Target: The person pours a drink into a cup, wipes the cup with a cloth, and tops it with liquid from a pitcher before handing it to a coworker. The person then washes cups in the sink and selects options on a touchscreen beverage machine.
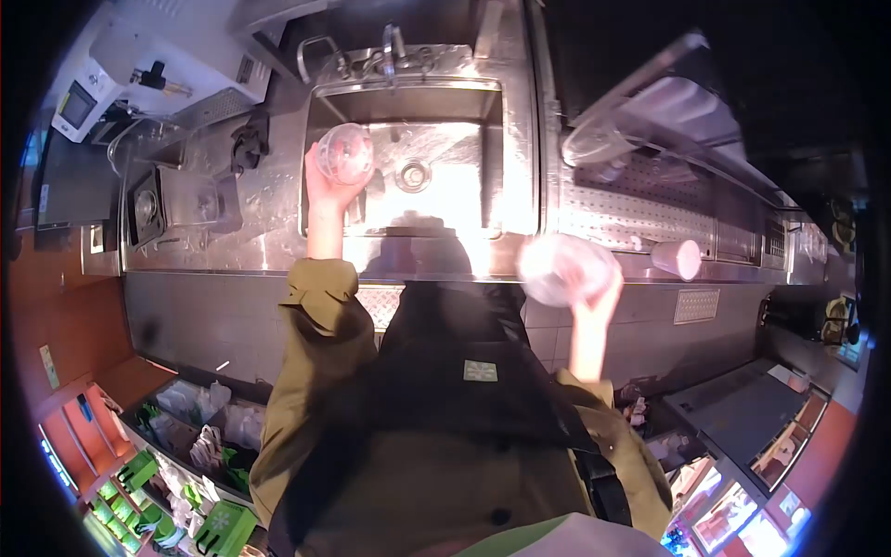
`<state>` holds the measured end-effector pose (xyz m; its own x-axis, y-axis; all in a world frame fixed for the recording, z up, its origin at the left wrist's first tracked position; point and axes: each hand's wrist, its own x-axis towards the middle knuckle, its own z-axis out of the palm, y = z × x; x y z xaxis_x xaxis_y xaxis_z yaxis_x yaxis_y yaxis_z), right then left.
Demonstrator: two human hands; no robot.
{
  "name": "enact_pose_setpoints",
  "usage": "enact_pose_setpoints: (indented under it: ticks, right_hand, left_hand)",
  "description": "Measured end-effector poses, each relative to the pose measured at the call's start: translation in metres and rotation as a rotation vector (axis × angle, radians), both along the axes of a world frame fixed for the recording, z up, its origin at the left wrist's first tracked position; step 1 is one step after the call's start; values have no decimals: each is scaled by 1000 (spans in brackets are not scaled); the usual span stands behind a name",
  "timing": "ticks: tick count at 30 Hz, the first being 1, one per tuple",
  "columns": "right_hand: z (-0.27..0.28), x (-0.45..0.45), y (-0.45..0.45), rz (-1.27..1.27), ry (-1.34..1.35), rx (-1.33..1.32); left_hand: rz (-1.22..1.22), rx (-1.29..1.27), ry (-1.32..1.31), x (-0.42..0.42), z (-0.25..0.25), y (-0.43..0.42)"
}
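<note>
My left hand [332,190] is closed around a clear round cup [345,153] with markings on its side, held over the left side of the steel sink [408,227]. In front of the counter edge on the right, my right hand [601,295] grips a larger clear plastic container [564,267]. Glare and blur hide the container's exact shape. A small pale cup [676,260] lies on the counter to the right of that container. The sink drain [414,175] shows between the two hands, further back.
A faucet [390,56] stands behind the sink. A perforated steel drain board [640,204] is on the right, below a clear raised lid [640,97]. On the left are a white machine [153,70] and a clear container [190,197]. Green crates [225,527] sit behind me at left.
</note>
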<state>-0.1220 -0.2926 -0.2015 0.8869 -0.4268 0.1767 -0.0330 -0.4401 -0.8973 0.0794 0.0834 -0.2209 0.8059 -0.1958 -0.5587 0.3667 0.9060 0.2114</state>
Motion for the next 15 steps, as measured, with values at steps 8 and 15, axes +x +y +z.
enact_pose_setpoints:
  ticks: [8, 15]
  right_hand:
    - [-198, 218, 208, -635, 268, 663]
    - [-270, 227, 270, -716, 800, -59]
  left_hand:
    - [2, 47, -18, -17, 12, 95]
    - [69, 166, 165, -32, 6, 124]
